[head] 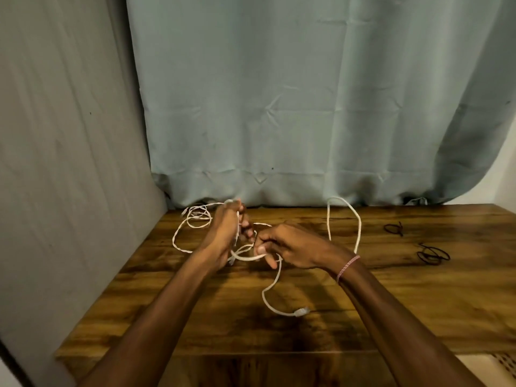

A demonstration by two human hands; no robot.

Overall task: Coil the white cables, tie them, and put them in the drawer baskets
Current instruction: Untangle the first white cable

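From over the person's shoulder, the only view there is, the left hand [226, 233] stands upright above the table with its fingers curled around a few turns of a white cable [343, 216], gathered into a small bundle across the palm. The right hand [287, 247] sits just beside it, to the right and a little nearer the person, thumb and forefinger pressed together on a short run of the same cable that bridges the gap between the two hands. From that pinch the loose tail drops toward the person, curls across the wood and ends at a plug [301, 312] lying flat, while another long loop rises behind the right hand toward the curtain. So the free length lies mostly on the right hand's side, running front to back, and I would guess that hand feeds the next turn leftward onto the bundle. A second tangle of white cable [195, 216] lies on the table behind and left of the left hand, touching or nearly touching the first; I cannot tell whether they are separate. Two black ties [432, 254] rest well apart on the right. The wooden table [418, 303] is otherwise bare, backed by a grey-green curtain [307, 93]; no drawer baskets show clearly.
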